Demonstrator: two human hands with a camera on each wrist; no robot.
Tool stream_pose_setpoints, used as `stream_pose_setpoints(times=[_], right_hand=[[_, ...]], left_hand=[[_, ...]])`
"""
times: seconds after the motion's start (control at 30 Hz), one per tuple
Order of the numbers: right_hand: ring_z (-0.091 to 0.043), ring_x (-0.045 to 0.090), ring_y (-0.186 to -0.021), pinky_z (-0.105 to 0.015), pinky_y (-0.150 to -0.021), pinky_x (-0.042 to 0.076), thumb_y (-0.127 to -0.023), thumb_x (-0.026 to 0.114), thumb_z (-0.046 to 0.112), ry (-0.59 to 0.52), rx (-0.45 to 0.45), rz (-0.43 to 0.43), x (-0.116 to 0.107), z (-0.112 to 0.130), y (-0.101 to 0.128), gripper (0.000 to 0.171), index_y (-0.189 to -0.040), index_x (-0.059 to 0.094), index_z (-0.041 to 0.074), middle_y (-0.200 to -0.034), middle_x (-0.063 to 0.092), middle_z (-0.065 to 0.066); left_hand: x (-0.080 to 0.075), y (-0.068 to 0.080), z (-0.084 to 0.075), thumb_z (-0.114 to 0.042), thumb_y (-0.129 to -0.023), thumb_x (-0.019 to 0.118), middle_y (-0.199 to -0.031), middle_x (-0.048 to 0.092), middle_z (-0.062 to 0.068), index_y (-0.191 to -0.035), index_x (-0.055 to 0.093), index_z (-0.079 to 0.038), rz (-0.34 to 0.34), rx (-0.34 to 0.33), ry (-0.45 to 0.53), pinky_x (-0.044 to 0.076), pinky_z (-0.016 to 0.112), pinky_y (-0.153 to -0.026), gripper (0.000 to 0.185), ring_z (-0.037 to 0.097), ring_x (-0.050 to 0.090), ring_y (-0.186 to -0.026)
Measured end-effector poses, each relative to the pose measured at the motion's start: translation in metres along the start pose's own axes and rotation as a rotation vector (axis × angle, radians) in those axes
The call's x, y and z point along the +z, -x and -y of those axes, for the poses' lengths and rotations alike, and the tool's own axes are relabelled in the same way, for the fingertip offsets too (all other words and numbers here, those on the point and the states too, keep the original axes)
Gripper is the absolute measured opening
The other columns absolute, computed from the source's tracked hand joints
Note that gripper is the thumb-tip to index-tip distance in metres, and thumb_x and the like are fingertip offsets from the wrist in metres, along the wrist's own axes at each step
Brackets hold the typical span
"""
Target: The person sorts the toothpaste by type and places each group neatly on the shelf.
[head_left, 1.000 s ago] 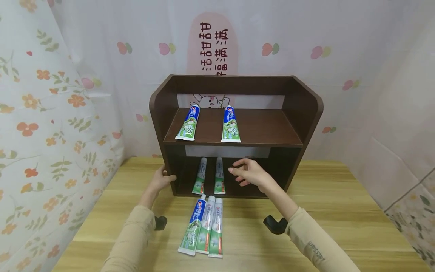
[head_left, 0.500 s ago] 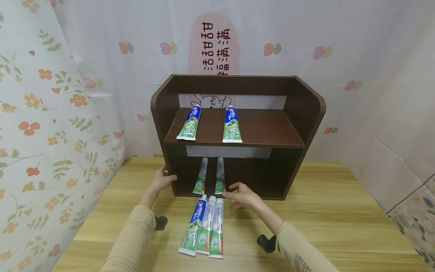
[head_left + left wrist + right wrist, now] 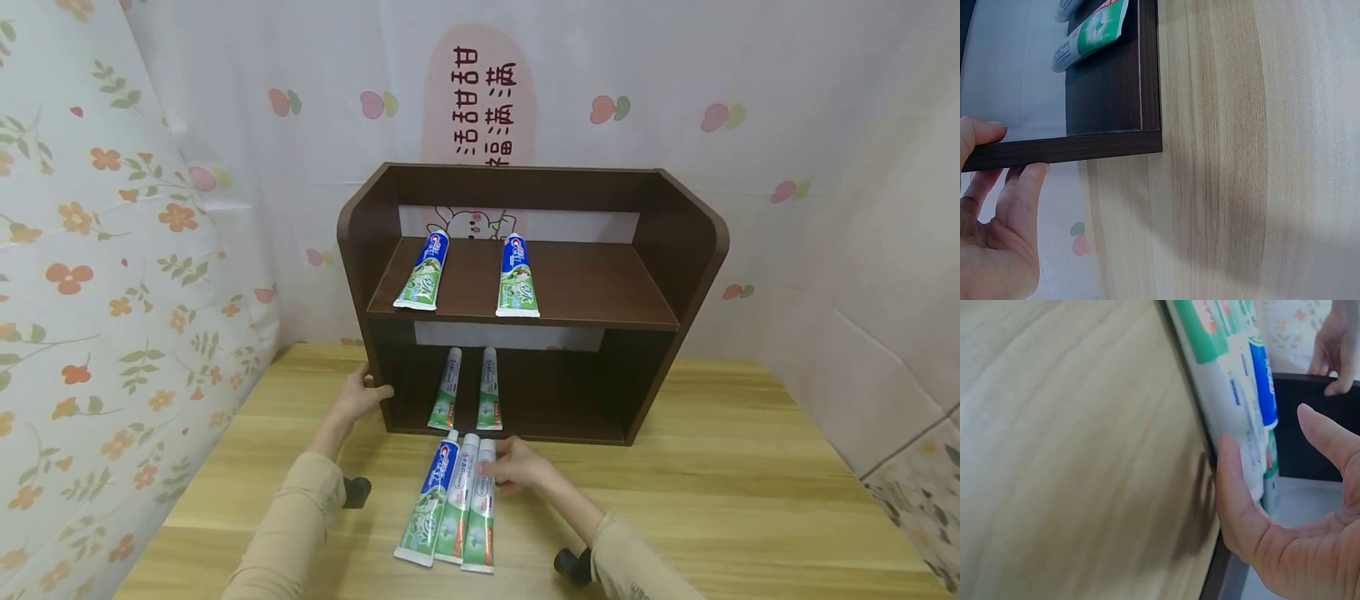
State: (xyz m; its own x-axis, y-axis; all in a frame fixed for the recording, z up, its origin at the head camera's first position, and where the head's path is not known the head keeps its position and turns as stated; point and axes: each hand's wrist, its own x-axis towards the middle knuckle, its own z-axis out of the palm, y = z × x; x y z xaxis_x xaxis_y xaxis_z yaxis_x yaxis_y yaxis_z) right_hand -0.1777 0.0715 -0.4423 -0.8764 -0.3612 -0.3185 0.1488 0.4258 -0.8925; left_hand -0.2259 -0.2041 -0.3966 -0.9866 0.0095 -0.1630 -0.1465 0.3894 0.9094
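Note:
My left hand grips the left side panel of a dark brown two-tier shelf; in the left wrist view, thumb and fingers lie on opposite faces of that panel. Three toothpaste tubes lie side by side on the table before the shelf: a blue-green one, a white-green one and another white-green toothpaste tube on the right. My right hand is at the cap end of this rightmost tube. In the right wrist view its fingertip is right at the tube, the thumb held well apart.
Two blue-green tubes, one left and one nearer the middle, lie on the upper tier. Below them lie two grey-green tubes, a left one and a right one. A wooden table carries everything; a patterned curtain hangs behind.
My right hand has come down and left, from in front of the lower tier to the rightmost tube on the table. The left hand keeps its grip on the panel.

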Motion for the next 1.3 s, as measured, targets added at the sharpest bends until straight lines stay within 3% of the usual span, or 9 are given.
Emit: stream_pose_setpoints(times=[0.1,0.23,0.4,0.7,1.03,1.3], right_hand=[[-0.016,0.061,-0.073,-0.037,-0.064,0.057,-0.081,0.066,0.010,-0.045,-0.002,0.015,0.005,-0.007,-0.001,0.048,-0.117,0.047,-0.015,-0.094,0.066,-0.021],[-0.015,0.061,-0.066,-0.032,-0.060,0.056,-0.077,0.068,0.006,-0.009,-0.003,-0.044,0.017,-0.013,-0.002,0.044,-0.111,0.050,-0.015,-0.091,0.066,-0.021],[-0.016,0.060,-0.059,-0.029,-0.051,0.054,-0.077,0.068,0.007,0.068,-0.013,-0.131,0.028,-0.013,0.003,0.052,-0.116,0.044,-0.018,-0.082,0.062,-0.016],[-0.017,0.056,-0.048,-0.029,-0.043,0.052,-0.080,0.065,0.010,0.082,0.009,-0.168,0.035,-0.019,0.006,0.050,-0.117,0.041,-0.015,-0.075,0.056,-0.012],[-0.013,0.057,-0.047,-0.030,-0.044,0.053,-0.078,0.067,0.007,-0.027,0.011,-0.154,0.029,-0.022,0.012,0.052,-0.115,0.039,-0.015,-0.079,0.062,-0.014],[-0.012,0.055,-0.049,-0.031,-0.045,0.053,-0.077,0.068,0.006,-0.073,0.008,-0.134,0.015,-0.024,0.016,0.057,-0.118,0.036,-0.017,-0.081,0.059,-0.015]], left_hand=[[0.001,-0.001,0.001,-0.009,-0.088,0.050,-0.132,0.038,0.033,-0.144,0.011,0.004,-0.004,0.000,0.004,0.044,0.049,-0.096,0.070,0.044,0.046,-0.117],[0.002,-0.001,0.002,-0.009,-0.088,0.050,-0.130,0.039,0.033,-0.144,0.010,0.003,-0.010,0.004,0.007,0.045,0.049,-0.095,0.071,0.043,0.047,-0.115],[0.001,0.000,0.001,-0.009,-0.088,0.050,-0.129,0.040,0.032,-0.144,0.012,0.002,-0.011,0.007,0.005,0.045,0.049,-0.095,0.069,0.041,0.048,-0.114],[0.001,-0.001,0.000,-0.009,-0.089,0.049,-0.133,0.035,0.033,-0.145,0.005,0.003,0.004,-0.004,0.017,0.043,0.049,-0.096,0.073,0.043,0.045,-0.117],[0.002,-0.002,0.001,-0.010,-0.089,0.050,-0.137,0.031,0.033,-0.144,0.003,0.005,0.016,-0.008,0.011,0.043,0.048,-0.098,0.075,0.044,0.043,-0.119],[0.000,-0.002,0.001,-0.009,-0.088,0.051,-0.132,0.036,0.033,-0.144,0.008,0.006,-0.004,0.001,0.006,0.046,0.047,-0.094,0.072,0.043,0.046,-0.117]])
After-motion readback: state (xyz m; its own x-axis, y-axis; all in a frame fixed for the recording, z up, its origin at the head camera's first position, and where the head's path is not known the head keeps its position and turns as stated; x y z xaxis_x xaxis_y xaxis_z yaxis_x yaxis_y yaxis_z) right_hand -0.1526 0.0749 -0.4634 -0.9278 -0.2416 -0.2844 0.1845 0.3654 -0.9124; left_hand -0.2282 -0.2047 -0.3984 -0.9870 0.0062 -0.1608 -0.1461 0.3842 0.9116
